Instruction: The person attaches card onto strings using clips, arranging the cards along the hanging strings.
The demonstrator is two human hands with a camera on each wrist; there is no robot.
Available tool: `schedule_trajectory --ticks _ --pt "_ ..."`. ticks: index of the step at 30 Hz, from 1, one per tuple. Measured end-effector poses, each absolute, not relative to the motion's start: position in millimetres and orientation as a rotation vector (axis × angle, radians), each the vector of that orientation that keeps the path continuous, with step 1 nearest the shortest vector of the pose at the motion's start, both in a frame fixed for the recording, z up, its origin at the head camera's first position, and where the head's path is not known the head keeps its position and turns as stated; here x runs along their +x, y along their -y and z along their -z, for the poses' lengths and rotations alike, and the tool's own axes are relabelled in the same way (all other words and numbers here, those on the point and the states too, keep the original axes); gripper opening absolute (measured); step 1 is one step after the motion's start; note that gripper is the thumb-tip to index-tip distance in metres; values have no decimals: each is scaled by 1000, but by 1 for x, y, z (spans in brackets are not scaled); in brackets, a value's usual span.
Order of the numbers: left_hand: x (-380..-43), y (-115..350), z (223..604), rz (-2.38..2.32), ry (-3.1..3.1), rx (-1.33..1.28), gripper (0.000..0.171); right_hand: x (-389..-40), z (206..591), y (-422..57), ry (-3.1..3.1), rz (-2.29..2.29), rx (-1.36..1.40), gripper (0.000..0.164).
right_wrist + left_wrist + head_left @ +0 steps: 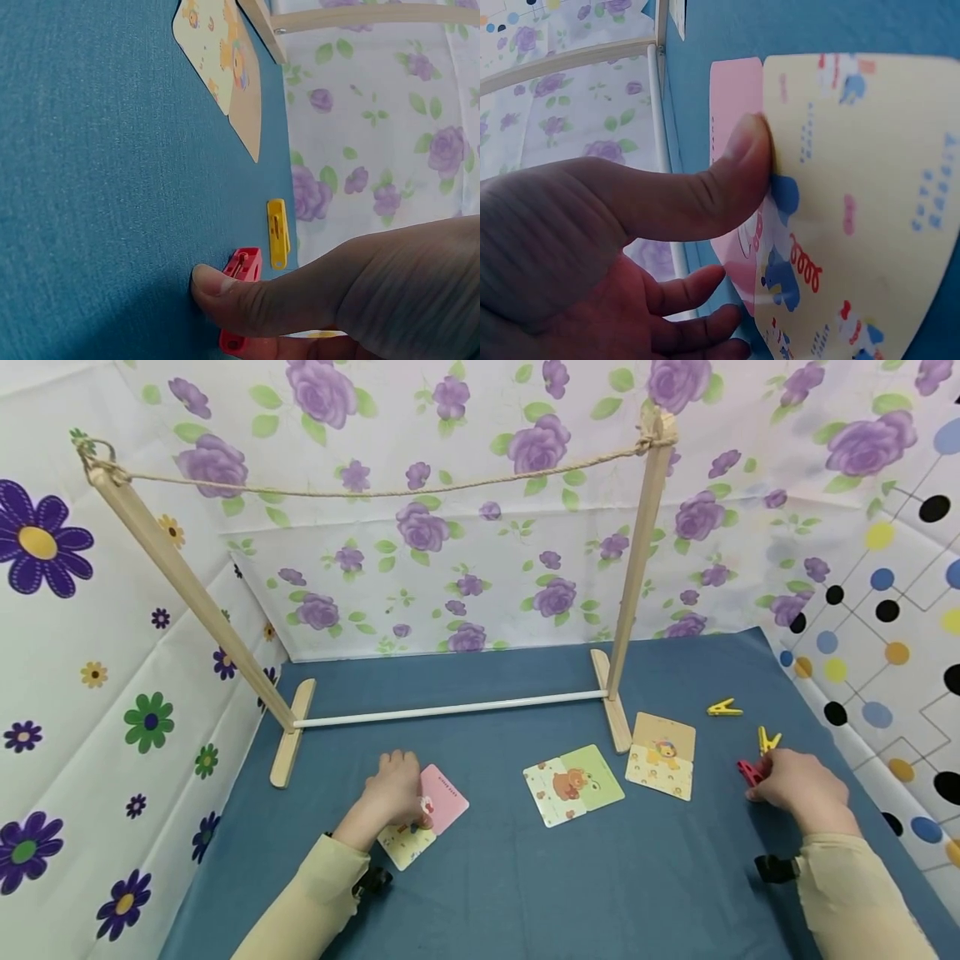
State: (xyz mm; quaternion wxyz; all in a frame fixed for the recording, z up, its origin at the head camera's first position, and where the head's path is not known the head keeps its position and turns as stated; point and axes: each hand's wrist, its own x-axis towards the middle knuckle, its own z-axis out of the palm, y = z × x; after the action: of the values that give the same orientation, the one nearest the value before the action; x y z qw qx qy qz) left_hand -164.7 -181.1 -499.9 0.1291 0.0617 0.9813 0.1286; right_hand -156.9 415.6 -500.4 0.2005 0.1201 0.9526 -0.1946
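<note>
My left hand (395,791) is over a two-panel pink and pale yellow card (444,799) on the blue cloth. In the left wrist view, its thumb lies on the card's face at the fold, with three curled fingers beside the pink panel; the index finger is hidden. At the right, my right hand (804,783) pinches a red clothespin (748,773), its thumb across the middle of it. Just beyond that hand is one yellow clothespin (767,740). A second yellow clothespin (277,234) lies farther back, apart from the fingers.
Behind the cards stands a wooden frame with two posts (641,552), a sagging rope (420,493) and a white bottom bar (450,709). A green bear card (600,781) and a tan lion card (678,735) lie between the hands. Patterned sheets (450,568) enclose the cloth-covered table (517,893).
</note>
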Motion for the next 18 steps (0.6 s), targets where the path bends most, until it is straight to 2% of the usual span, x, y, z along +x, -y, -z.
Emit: schedule_trajectory --ticks 18 --pt "-163 185 502 -403 -2873 195 78 -154 496 -411 -2667 536 329 40"
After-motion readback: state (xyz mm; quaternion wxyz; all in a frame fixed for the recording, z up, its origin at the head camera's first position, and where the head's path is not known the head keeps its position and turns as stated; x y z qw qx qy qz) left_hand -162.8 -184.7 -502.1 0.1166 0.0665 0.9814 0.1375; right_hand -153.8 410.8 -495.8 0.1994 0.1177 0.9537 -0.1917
